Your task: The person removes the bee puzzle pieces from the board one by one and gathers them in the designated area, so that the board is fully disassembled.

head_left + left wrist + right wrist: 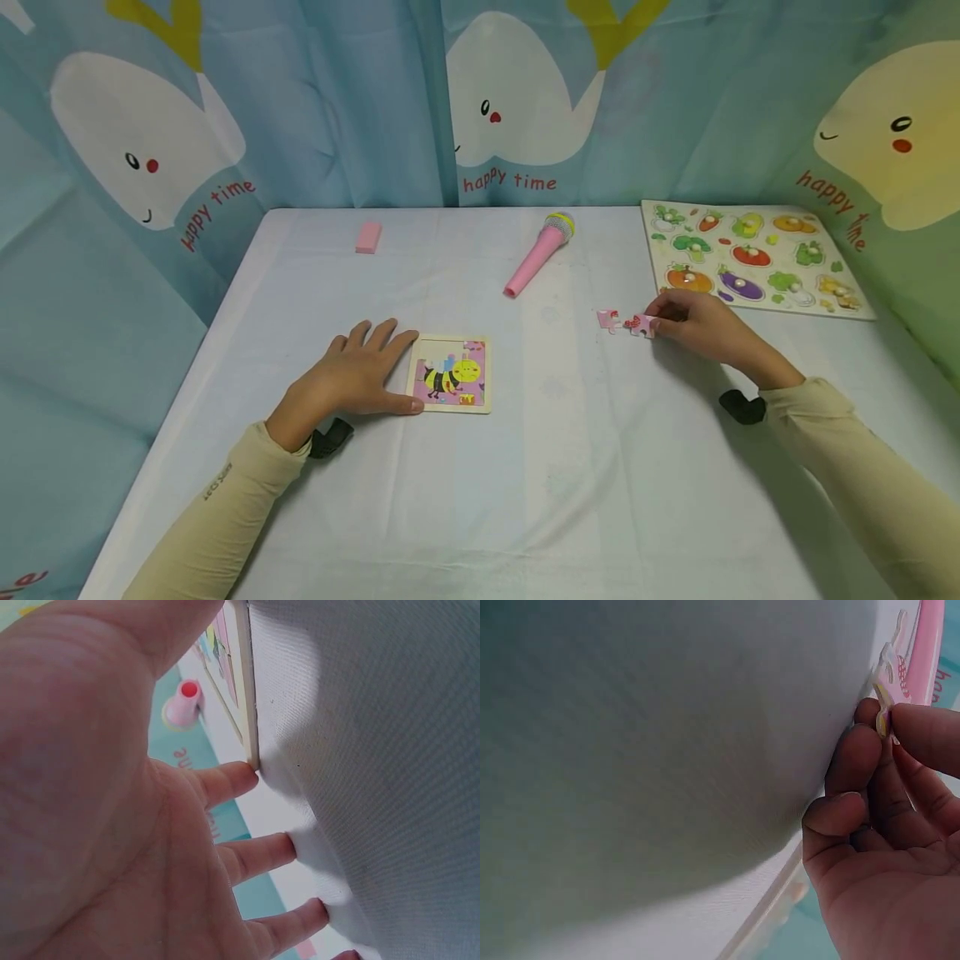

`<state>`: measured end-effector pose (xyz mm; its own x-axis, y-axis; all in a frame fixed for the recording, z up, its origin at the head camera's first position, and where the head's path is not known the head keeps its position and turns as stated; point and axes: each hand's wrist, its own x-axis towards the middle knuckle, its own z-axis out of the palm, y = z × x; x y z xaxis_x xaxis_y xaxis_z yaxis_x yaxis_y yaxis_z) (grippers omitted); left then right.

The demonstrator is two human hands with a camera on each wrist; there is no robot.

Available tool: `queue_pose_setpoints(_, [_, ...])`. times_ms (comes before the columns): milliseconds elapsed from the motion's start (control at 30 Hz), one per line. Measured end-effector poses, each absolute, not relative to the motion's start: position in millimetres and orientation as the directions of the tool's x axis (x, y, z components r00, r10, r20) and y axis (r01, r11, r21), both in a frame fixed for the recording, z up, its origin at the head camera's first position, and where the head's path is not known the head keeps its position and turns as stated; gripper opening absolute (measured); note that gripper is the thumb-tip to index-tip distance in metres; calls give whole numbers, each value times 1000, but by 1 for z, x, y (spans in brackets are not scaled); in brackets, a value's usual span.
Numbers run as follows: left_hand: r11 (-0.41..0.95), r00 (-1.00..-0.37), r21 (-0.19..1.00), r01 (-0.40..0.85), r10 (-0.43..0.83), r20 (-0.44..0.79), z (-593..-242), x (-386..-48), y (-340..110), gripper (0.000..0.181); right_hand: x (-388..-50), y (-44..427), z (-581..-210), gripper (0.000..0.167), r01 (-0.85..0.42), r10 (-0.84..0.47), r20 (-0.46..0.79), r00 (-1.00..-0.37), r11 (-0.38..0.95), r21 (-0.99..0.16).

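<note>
- Left hand (356,375): grip spread, thumb and forefinger touching the bee puzzle (452,379) at its left corners, on the tabletop (540,475).
- Right hand (697,329): grip pinching a pink piece (641,326), near the vegetable board (783,260).
- Second piece (606,319): just left of that.

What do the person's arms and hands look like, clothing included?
The left sleeve and right sleeve are long and beige; the left carries small dark lettering. A black piece shows by the left wrist, another by the right. The left hand and right hand wear no gloves.
</note>
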<state>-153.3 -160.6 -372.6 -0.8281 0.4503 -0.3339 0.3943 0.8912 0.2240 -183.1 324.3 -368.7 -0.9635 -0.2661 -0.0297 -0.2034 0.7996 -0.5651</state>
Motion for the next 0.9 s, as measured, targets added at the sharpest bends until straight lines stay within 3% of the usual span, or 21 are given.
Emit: queue_pose_setpoints(900, [890, -827, 214, 402, 453, -332, -372, -153, -161, 107, -203, 322, -368, 12, -213, -271, -45, -961, 838, -503])
